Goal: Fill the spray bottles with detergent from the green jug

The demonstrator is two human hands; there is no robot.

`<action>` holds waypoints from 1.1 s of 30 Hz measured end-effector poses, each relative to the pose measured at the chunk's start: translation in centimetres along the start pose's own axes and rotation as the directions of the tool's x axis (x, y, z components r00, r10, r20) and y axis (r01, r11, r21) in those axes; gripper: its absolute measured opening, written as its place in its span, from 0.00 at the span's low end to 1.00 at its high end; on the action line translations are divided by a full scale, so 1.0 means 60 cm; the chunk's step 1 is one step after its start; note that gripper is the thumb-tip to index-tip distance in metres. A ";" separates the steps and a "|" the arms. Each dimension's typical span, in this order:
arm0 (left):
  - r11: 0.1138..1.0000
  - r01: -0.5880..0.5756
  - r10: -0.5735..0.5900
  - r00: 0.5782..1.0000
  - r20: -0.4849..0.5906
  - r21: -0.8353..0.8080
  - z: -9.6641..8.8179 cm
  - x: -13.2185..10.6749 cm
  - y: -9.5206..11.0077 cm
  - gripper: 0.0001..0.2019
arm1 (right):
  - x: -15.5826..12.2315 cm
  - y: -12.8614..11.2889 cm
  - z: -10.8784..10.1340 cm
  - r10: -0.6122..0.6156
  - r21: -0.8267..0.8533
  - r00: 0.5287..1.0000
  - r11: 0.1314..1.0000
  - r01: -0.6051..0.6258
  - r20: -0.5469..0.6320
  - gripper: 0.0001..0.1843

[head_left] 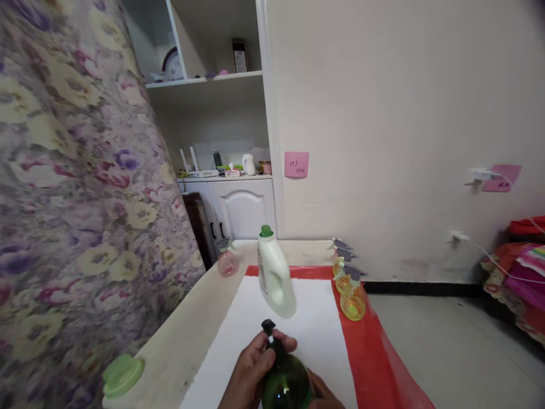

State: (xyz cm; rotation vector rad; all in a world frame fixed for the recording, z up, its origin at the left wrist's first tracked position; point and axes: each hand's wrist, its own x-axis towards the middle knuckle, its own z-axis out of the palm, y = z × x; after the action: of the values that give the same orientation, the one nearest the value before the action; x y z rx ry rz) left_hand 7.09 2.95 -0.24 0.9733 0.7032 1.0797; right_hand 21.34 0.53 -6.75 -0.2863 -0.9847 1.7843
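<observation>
My left hand [251, 369] wraps around the neck of a dark green pump bottle [286, 383] with a black pump head, low in the head view. My right hand [326, 395] cups the bottle's right side near the bottom edge, only partly showing. The bottle is over a white sheet [315, 329] that lies on a red plastic cover [378, 358] on the table. Just beyond stands a white jug [275, 275] with a green cap and a handle.
Two yellow spray bottles [349, 292] stand at the right of the sheet. A pink spray bottle [227, 261] is at the back left. A light green lid [122, 374] lies at the table's near left. A floral curtain [76, 187] hangs close on the left.
</observation>
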 end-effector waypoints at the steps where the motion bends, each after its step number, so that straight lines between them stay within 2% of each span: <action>1: 1.000 -0.004 0.004 1.000 0.011 -0.011 0.000 -0.001 0.000 0.23 | -0.001 -0.002 0.003 0.002 0.012 1.000 1.000 -0.002 0.009 0.31; 4: 0.997 -0.035 0.042 0.994 -0.102 0.073 -0.003 0.001 -0.006 0.25 | 0.001 -0.002 0.004 -0.053 -0.092 0.998 0.995 0.050 -0.037 0.35; 7: 0.985 -0.041 0.082 0.966 -0.245 0.170 -0.010 0.005 -0.020 0.24 | 0.007 0.008 -0.003 -0.141 -0.214 0.988 0.969 0.124 -0.067 0.43; 9: 0.986 -0.031 0.075 0.959 -0.273 0.161 -0.013 0.006 -0.027 0.22 | 0.008 0.016 -0.010 -0.169 -0.247 0.983 0.958 0.147 -0.070 0.45; 11: 0.995 -0.022 0.044 0.973 -0.225 0.097 -0.014 0.005 -0.029 0.21 | 0.006 0.020 -0.015 -0.127 -0.220 0.990 0.969 0.110 -0.064 0.43; 14: 1.000 -0.008 0.006 0.998 -0.066 -0.025 -0.014 0.001 -0.024 0.21 | -0.001 0.018 -0.015 0.004 -0.086 1.000 0.996 -0.005 -0.007 0.37; 17: 1.000 -0.005 0.005 1.000 -0.012 -0.005 -0.018 0.000 -0.020 0.22 | -0.003 0.018 -0.012 0.025 -0.023 0.999 0.999 -0.024 0.030 0.37; 19: 0.993 -0.008 0.015 0.998 -0.058 0.119 -0.022 0.001 -0.021 0.24 | 0.001 0.028 -0.016 -0.057 -0.103 0.998 0.993 0.055 -0.015 0.41; 21: 0.966 -0.022 0.056 0.990 -0.127 0.258 -0.025 0.002 -0.025 0.24 | 0.005 0.044 -0.026 -0.188 -0.262 0.977 0.952 0.156 -0.100 0.46; 23: 0.943 -0.043 0.105 0.979 -0.174 0.331 -0.026 0.003 -0.028 0.22 | 0.008 0.061 -0.039 -0.254 -0.396 0.946 0.904 0.159 -0.200 0.45; 26: 0.955 -0.052 0.093 0.988 -0.125 0.292 -0.021 0.002 -0.025 0.18 | 0.006 0.070 -0.051 -0.191 -0.466 0.936 0.884 0.034 -0.295 0.41; 30: 0.991 -0.052 0.048 0.998 0.038 0.125 -0.015 -0.003 -0.013 0.16 | -0.004 0.047 -0.043 -0.099 -0.482 0.978 0.876 -0.001 -0.181 0.44; 33: 0.986 -0.056 0.054 0.998 0.018 0.157 -0.013 -0.005 -0.010 0.18 | -0.006 0.033 -0.031 -0.057 -0.469 0.989 0.883 -0.016 -0.140 0.43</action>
State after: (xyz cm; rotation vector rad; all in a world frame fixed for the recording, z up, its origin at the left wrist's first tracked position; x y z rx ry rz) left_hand 6.53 2.79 -1.10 1.1402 0.7628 1.0763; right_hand 21.31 0.84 -9.48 -0.7017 -1.2980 1.4583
